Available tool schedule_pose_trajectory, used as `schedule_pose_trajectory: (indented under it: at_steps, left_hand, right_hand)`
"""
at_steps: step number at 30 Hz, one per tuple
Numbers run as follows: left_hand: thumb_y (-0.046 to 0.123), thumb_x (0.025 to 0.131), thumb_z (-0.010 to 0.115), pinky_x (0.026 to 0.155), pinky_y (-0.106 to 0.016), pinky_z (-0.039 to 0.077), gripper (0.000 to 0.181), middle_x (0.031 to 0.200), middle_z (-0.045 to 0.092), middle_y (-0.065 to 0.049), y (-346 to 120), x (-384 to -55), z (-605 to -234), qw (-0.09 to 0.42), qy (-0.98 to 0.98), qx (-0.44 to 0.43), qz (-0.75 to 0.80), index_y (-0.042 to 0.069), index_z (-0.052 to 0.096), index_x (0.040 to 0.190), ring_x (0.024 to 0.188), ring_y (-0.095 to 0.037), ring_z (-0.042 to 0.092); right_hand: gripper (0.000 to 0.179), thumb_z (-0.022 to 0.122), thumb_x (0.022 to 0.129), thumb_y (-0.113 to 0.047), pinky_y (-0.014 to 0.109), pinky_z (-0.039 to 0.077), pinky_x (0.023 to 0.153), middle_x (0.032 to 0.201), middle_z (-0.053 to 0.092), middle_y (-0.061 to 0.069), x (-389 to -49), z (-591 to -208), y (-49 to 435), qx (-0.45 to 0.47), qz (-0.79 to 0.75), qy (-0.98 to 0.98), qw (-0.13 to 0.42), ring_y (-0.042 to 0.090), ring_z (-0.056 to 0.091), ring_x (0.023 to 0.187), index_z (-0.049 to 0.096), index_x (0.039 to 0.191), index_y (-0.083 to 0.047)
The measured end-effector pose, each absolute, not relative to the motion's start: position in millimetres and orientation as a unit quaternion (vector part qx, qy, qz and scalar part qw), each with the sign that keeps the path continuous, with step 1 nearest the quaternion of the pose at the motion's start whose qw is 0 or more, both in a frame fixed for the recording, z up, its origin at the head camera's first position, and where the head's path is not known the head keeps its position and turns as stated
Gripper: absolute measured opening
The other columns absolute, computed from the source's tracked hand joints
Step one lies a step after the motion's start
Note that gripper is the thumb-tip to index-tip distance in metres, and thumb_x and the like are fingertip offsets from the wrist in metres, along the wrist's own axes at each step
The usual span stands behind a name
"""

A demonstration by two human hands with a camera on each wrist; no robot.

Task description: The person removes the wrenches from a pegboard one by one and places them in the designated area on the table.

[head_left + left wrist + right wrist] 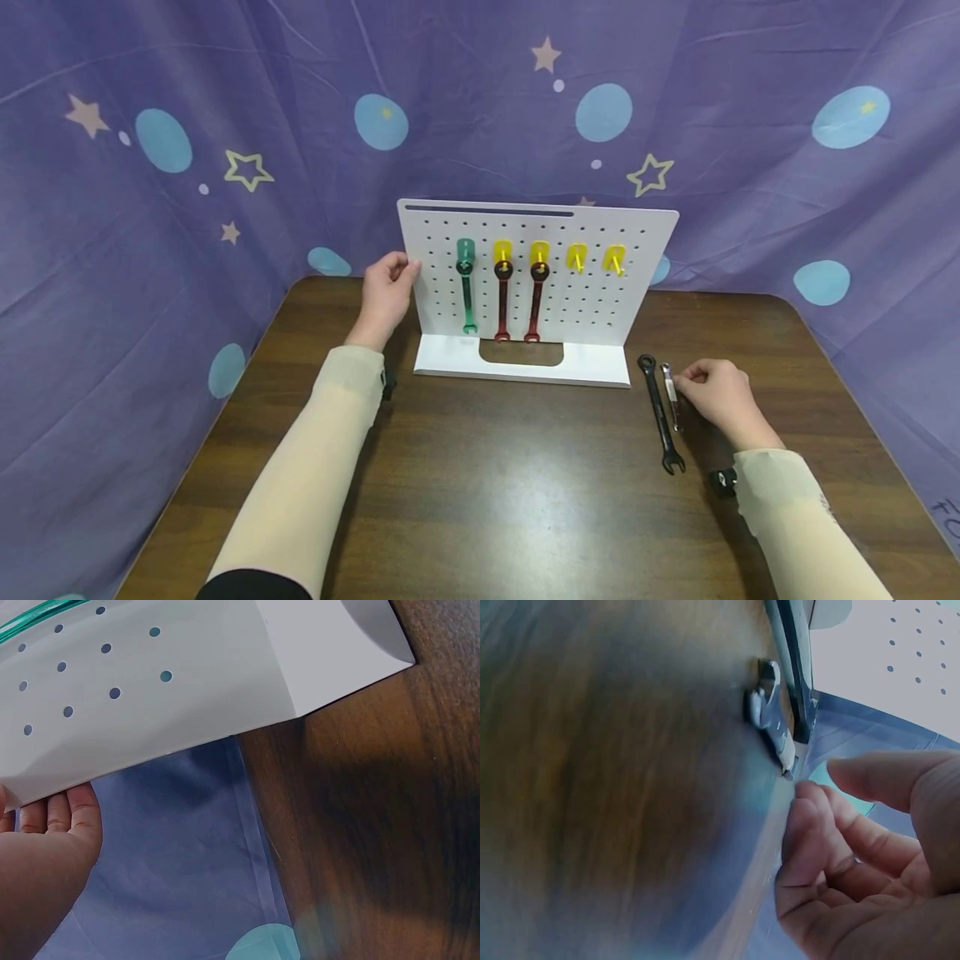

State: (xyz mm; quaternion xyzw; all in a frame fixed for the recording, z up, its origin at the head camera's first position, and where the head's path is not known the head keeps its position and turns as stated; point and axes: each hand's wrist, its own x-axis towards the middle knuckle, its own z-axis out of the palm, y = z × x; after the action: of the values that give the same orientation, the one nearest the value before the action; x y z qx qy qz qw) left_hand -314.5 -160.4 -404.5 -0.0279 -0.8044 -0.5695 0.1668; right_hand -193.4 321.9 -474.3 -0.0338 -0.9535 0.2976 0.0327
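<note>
My left hand (pixel 385 293) grips the left edge of a white pegboard (pixel 577 304), thumb on the front and fingers behind in the left wrist view. A green wrench (pixel 467 300) hangs from a green hook (pixel 466 248); two red wrenches, one left (pixel 503 304) and one right (pixel 536 304), hang from yellow hooks. On the table at right lie a black wrench (pixel 660 417) and a shorter silver wrench (pixel 671 398). Beside the silver wrench is my right hand (pixel 720 396), fingers loosely bent. The right wrist view shows a gap between thumb and forefinger (pixel 802 821), with nothing held.
Two more yellow hooks, one left (pixel 577 257) and one right (pixel 615 258), carry nothing. The pegboard stands on a white base (pixel 450 358) at the back of the brown wooden table (pixel 480 467). A purple patterned curtain (pixel 480 100) hangs behind and at both sides.
</note>
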Motion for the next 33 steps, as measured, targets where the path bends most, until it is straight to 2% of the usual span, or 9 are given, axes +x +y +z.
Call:
schedule_pose_trajectory:
  at_steps: [9, 21, 33]
  left_hand:
    - [0.014, 0.104, 0.062, 0.064, -0.026, 0.041, 0.02, 0.083, 0.055, -0.01, -161, -314, -407, 0.167, -0.807, -0.029, -0.566, -0.006, 0.067, 0.106, 0.074, -0.016, 0.047]
    - [0.013, 0.104, 0.062, 0.064, -0.026, 0.041, 0.02, 0.082, 0.053, -0.009, -160, -314, -402, 0.168, -0.805, -0.033, -0.568, -0.005, 0.066, 0.106, 0.074, -0.016, 0.046]
    - [0.013, 0.104, 0.061, 0.063, -0.026, 0.04, 0.02, 0.083, 0.054, -0.01, -160, -314, -405, 0.163, -0.805, -0.033, -0.569, -0.006, 0.066, 0.106, 0.073, -0.016, 0.046]
  right_hand:
    - [0.014, 0.071, 0.093, -0.013, 0.035, 0.043, 0.061, 0.075, 0.068, 0.004, -196, -473, 311, -0.005, 0.319, -0.941, 0.112, 0.02, 0.057, 0.067, 0.074, 0.09, 0.0]
    - [0.016, 0.071, 0.095, -0.017, 0.033, 0.049, 0.06, 0.081, 0.069, 0.008, -198, -466, 302, -0.004, 0.337, -0.936, 0.102, 0.024, 0.062, 0.074, 0.074, 0.093, -0.001]
    - [0.013, 0.072, 0.095, -0.015, 0.035, 0.049, 0.062, 0.081, 0.069, 0.006, -200, -462, 290, 0.026, 0.348, -0.93, 0.114, 0.023, 0.062, 0.073, 0.074, 0.094, -0.002]
